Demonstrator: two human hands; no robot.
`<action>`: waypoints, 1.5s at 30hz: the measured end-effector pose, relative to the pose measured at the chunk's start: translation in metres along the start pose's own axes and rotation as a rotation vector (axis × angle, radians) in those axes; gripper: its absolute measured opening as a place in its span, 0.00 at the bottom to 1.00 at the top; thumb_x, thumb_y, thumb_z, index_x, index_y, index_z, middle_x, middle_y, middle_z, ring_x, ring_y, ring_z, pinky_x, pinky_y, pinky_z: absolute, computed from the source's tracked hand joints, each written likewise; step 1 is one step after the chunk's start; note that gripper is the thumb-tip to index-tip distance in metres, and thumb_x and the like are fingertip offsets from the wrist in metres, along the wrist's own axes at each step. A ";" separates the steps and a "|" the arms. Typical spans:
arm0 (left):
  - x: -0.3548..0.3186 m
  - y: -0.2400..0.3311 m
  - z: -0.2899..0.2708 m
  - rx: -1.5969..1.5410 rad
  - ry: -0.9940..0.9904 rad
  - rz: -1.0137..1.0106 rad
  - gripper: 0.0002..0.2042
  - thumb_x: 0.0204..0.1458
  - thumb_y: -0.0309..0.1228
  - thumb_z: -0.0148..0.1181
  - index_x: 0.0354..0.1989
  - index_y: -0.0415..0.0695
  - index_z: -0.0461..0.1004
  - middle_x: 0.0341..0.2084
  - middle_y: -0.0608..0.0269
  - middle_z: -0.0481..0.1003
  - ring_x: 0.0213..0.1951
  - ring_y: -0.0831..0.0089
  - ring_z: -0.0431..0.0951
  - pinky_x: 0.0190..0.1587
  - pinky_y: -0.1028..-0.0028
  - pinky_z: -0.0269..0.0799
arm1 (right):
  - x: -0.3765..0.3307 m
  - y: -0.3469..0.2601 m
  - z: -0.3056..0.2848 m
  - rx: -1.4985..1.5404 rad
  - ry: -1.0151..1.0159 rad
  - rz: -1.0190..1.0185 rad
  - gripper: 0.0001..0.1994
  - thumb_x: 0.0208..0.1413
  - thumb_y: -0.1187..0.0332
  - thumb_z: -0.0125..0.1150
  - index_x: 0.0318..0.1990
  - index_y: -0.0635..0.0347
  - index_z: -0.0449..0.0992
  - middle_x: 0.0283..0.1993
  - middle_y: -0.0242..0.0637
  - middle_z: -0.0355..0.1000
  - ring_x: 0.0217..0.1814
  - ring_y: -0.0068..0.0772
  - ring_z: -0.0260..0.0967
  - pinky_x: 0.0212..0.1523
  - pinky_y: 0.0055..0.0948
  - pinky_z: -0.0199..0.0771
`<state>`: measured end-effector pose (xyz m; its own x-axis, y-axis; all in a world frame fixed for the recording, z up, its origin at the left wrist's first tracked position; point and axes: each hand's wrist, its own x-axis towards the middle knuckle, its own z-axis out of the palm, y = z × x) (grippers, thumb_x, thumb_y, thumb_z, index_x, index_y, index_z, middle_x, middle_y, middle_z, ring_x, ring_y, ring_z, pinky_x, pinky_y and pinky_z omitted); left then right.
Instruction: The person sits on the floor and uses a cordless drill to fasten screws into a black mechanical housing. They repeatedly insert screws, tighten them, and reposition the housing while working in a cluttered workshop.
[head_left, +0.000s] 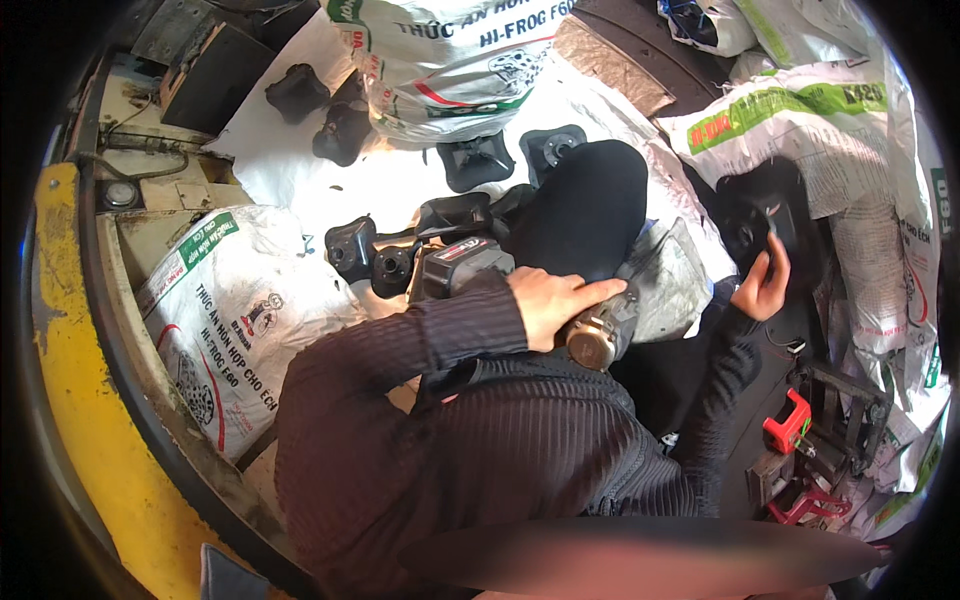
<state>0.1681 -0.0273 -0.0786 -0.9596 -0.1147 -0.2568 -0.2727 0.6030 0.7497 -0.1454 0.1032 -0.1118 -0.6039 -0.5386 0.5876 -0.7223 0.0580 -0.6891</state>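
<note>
Glossy woven-plastic sacks (235, 310); matt black rubber parts (350, 245).

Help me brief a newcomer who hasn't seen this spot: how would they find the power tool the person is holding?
Start at the person's black-trousered knee in the middle of the view. Just below it the left hand grips a cordless power tool lying across the lap. Unlike the loose black moulded parts on the white sheet beside it, it has a grey body and a brass-coloured metal nose.

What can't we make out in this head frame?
- Left hand grips a power tool; its working end is partly hidden by the fingers.
- Right hand touches a black part; dark, shape unclear.
- Lap: covered by the dark sleeves.
- Red tool at lower right: too small to identify.
</note>
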 end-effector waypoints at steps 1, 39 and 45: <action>0.001 0.000 0.003 0.054 -0.058 -0.044 0.42 0.39 0.30 0.65 0.67 0.54 0.53 0.40 0.51 0.71 0.35 0.54 0.75 0.35 0.58 0.72 | 0.023 -0.006 0.007 -0.013 -0.067 -0.210 0.14 0.57 0.84 0.47 0.49 0.67 0.73 0.50 0.44 0.72 0.54 0.35 0.69 0.57 0.29 0.63; 0.169 -0.003 -0.361 0.961 0.712 0.306 0.27 0.46 0.27 0.55 0.59 0.41 0.64 0.52 0.48 0.70 0.53 0.59 0.72 0.51 0.66 0.69 | -0.291 0.058 -0.368 -0.802 0.403 1.129 0.13 0.52 0.60 0.60 0.43 0.51 0.79 0.43 0.35 0.77 0.47 0.33 0.75 0.49 0.30 0.73; 0.153 0.089 -0.223 0.640 0.365 0.591 0.30 0.44 0.23 0.53 0.61 0.41 0.61 0.54 0.48 0.68 0.54 0.61 0.71 0.52 0.68 0.69 | -0.403 0.042 -0.333 -0.889 -0.064 1.467 0.15 0.50 0.57 0.62 0.41 0.56 0.79 0.41 0.39 0.77 0.46 0.39 0.74 0.50 0.34 0.71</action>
<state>-0.0181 -0.1672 0.0842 -0.9223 0.1730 0.3456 0.2502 0.9488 0.1927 -0.0444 0.6025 -0.2367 -0.8829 0.3583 -0.3035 0.4160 0.8966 -0.1517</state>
